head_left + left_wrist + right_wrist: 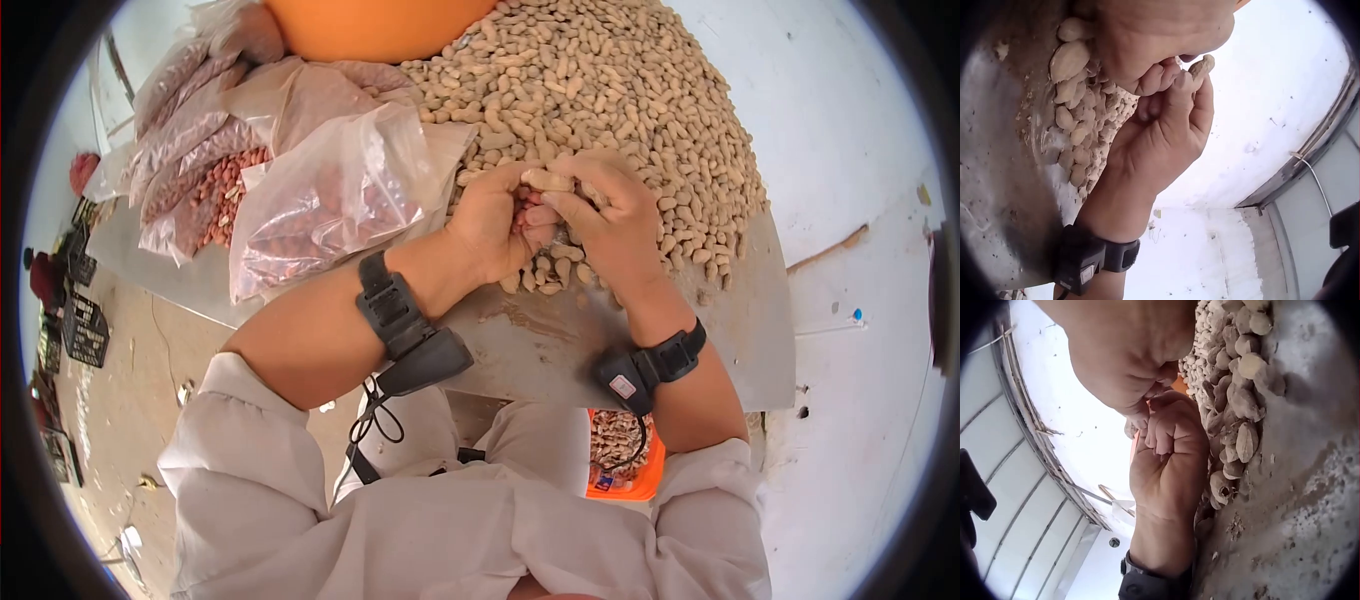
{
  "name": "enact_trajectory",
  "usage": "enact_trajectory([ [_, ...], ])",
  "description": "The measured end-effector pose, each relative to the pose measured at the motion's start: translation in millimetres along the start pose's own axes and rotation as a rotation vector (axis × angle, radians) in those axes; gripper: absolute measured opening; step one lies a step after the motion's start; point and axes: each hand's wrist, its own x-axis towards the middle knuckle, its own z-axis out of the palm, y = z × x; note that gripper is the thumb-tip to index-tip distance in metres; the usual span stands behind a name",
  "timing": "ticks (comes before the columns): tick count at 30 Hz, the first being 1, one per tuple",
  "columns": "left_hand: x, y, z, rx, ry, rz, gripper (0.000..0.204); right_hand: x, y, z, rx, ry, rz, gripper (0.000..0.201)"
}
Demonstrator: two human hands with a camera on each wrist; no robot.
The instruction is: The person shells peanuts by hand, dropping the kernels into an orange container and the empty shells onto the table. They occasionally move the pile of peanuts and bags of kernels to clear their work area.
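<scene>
Just above the near edge of a big heap of unshelled peanuts (600, 80), both hands meet. My right hand (622, 218) pinches one unshelled peanut (547, 181) between thumb and finger; its end sticks out past the fingertips in the left wrist view. Close against it, my left hand (488, 225) has its fingers curled, and reddish peanut kernels (524, 208) show in its grasp. The left thumb tip is right at the shell. In the right wrist view, the left hand (1172, 450) mostly hides what it holds.
Clear plastic bags (335, 195) of red kernels lie at the left of the metal table (540, 345). An orange basin (380, 25) stands behind them. Below the table, by the right leg, an orange container (655, 470) holds shells. Black crates (85, 325) stand on the floor at left.
</scene>
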Motion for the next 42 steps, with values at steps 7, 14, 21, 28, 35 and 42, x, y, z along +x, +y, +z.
enact_trajectory([
  [7, 0.2, 3.7, 1.3, 0.002, 0.035, -0.064, 0.02, 0.1, 0.6, 2.3, 0.222, -0.016, 0.125, 0.024],
  [14, 1.0, 1.4, 5.8, -0.034, 0.117, -0.048, 0.019, -0.6, -6.8, -0.9, 0.198, -0.07, 0.018, 0.018],
  [21, 3.7, 0.5, 2.0, -0.006, 0.104, -0.033, 0.019, -3.4, 7.2, 5.7, 0.486, 0.003, 0.218, 0.019],
  [28, 6.8, 2.2, -6.8, -0.062, 0.099, -0.099, 0.026, -5.5, 10.9, 4.7, 0.788, 0.073, 0.453, 0.024],
  [35, 4.0, -0.6, -0.3, 0.063, 0.072, -0.024, 0.016, -4.6, 19.9, 7.3, 0.859, 0.139, 0.482, 0.028],
  [42, 3.0, -2.1, -1.4, 0.194, 0.006, 0.049, 0.014, -5.6, 14.1, 7.6, 0.747, 0.079, 0.502, 0.027],
])
